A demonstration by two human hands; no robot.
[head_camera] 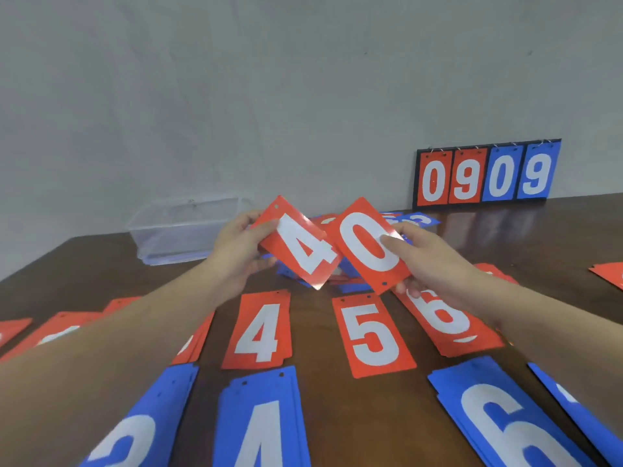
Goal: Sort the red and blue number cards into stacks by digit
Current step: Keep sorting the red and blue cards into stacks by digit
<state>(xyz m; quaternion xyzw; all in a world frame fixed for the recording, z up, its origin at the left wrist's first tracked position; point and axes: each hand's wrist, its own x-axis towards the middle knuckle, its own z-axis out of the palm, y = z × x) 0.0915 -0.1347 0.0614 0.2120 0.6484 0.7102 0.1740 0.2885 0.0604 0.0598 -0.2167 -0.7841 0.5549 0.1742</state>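
on the dark wood counter (pixel 313 399) by a grey wall, left hand (pixel 236 251) pinches red 4 card (pixel 300 244), right hand (pixel 435 261) pinches red 0 card (pixel 367 244); loose pile (pixel 350 281) behind them half hidden.

Tilted red 4 card (pixel 300 244) and red 0 card (pixel 367 246) overlap above sorted stacks (pixel 258 332).

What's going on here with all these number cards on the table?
A person is sorting scoreboard cards by digit. The left hand holds a red 4 card and the right hand holds a red 0 card, both lifted above an unsorted pile. Nearer the person, stacks already lie on the wooden table: a red 4 stack, a red 5 stack, a red 6 stack, and blue stacks in front. A scoreboard reading 0909 stands against the wall.
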